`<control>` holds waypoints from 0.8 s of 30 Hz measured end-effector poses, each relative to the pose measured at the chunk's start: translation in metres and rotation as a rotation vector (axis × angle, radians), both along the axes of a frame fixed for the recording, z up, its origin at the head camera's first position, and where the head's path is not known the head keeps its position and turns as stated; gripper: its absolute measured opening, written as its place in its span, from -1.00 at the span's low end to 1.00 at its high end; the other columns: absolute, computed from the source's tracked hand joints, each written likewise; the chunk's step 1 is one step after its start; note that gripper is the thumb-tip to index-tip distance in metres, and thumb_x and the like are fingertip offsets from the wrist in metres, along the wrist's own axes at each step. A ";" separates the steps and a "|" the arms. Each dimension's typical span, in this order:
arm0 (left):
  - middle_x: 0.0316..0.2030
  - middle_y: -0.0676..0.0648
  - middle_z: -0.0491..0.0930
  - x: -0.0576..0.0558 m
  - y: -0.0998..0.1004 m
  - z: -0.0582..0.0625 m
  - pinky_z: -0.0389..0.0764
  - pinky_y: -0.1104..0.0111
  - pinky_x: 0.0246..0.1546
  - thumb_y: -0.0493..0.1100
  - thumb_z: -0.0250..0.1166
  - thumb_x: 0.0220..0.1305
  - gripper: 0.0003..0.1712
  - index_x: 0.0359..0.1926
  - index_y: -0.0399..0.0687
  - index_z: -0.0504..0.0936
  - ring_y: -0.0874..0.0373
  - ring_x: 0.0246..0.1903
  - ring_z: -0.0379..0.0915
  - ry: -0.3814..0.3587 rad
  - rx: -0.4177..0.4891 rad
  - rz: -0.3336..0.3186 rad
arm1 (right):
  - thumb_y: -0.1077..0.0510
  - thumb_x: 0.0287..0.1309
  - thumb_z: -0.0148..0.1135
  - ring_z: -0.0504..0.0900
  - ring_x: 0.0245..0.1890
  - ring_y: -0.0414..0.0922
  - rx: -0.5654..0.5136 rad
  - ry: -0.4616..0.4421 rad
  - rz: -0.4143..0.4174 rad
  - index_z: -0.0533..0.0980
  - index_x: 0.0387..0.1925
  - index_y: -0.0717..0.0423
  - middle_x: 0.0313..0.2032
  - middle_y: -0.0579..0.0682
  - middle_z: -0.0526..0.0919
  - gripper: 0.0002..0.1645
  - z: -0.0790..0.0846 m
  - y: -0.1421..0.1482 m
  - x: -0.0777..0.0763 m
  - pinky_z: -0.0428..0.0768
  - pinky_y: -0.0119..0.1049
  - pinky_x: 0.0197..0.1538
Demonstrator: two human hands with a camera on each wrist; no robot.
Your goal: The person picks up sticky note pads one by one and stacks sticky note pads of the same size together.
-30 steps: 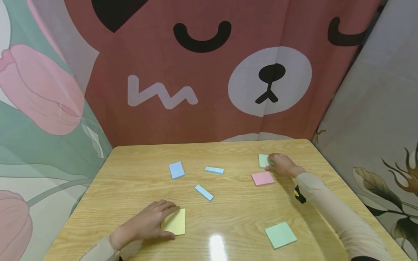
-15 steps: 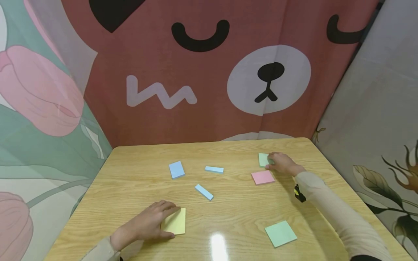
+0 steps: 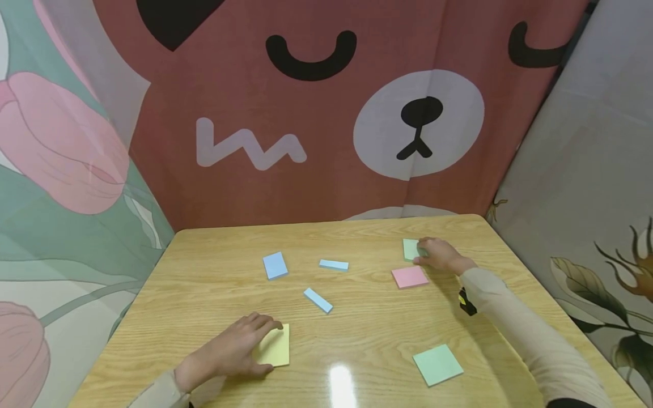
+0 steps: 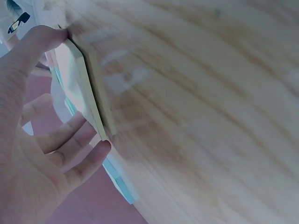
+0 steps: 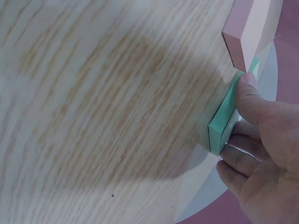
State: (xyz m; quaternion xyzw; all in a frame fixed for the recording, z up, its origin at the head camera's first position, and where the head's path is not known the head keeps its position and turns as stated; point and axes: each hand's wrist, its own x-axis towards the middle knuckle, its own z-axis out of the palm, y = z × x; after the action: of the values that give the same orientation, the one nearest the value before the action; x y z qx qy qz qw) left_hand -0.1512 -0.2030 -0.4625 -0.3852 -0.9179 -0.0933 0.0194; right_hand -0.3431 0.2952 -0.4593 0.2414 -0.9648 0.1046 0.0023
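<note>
At the front left of the table, my left hand point(image 3: 227, 348) spans a square yellow sticky note pad point(image 3: 278, 347), thumb at its near edge and fingertips at the far one. In the left wrist view, the yellow pad's thin side shows between thumb and fingers, low over the wood. Toward the back right, my right hand point(image 3: 442, 255) holds a small light green sticky note pad point(image 3: 410, 250) by opposite edges and partly covers it. A pink sticky note pad point(image 3: 410, 277) lies just in front of that hand; the right wrist view shows its corner close to my thumb point(image 5: 250, 91).
A larger green pad point(image 3: 437, 365) lies at the front right. Two narrow light blue pads point(image 3: 334, 265) and a blue pad point(image 3: 275, 266) lie around the table's middle and back. A printed curtain point(image 3: 326, 192) hangs behind the wooden tabletop point(image 3: 367, 334).
</note>
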 end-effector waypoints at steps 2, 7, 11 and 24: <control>0.00 0.07 0.36 0.000 0.001 0.000 0.32 0.06 0.00 0.31 0.28 -0.17 -0.18 0.10 0.06 0.30 0.09 0.01 0.27 0.011 -0.002 0.001 | 0.00 0.04 0.21 0.37 -0.02 0.27 0.002 0.004 0.002 0.42 -0.01 0.39 0.03 0.40 0.35 -0.40 0.000 0.000 0.000 0.30 0.11 0.00; -0.02 0.07 0.35 0.001 0.004 0.001 0.31 0.10 0.02 0.25 0.31 -0.19 -0.24 0.03 0.06 0.30 0.09 0.00 0.28 0.016 -0.007 0.007 | -0.01 0.03 0.21 0.38 -0.03 0.27 0.001 0.009 0.005 0.43 -0.02 0.38 0.03 0.39 0.36 -0.41 -0.002 0.002 -0.002 0.31 0.11 0.00; -0.03 0.08 0.34 0.001 0.005 0.001 0.35 0.17 -0.01 0.22 0.32 -0.21 -0.27 -0.01 0.05 0.31 0.16 -0.03 0.26 0.033 0.003 -0.008 | -0.02 0.03 0.21 0.37 -0.02 0.26 0.013 0.004 0.004 0.43 -0.02 0.36 0.04 0.38 0.35 -0.41 -0.003 0.002 -0.003 0.31 0.11 0.01; -0.04 0.10 0.34 -0.006 0.014 0.002 0.35 0.20 -0.01 0.25 0.32 -0.23 -0.31 -0.06 0.09 0.33 0.18 -0.01 0.24 0.082 0.014 -0.035 | -0.02 0.04 0.21 0.37 -0.02 0.26 0.027 0.011 0.005 0.44 -0.03 0.37 0.04 0.38 0.36 -0.41 -0.003 0.002 -0.003 0.31 0.10 0.00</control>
State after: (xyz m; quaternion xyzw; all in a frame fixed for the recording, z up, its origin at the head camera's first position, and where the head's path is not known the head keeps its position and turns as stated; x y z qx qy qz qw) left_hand -0.1568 -0.1894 -0.4600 -0.4044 -0.9088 -0.0844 0.0582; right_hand -0.3461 0.2968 -0.4620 0.2446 -0.9654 0.0904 0.0039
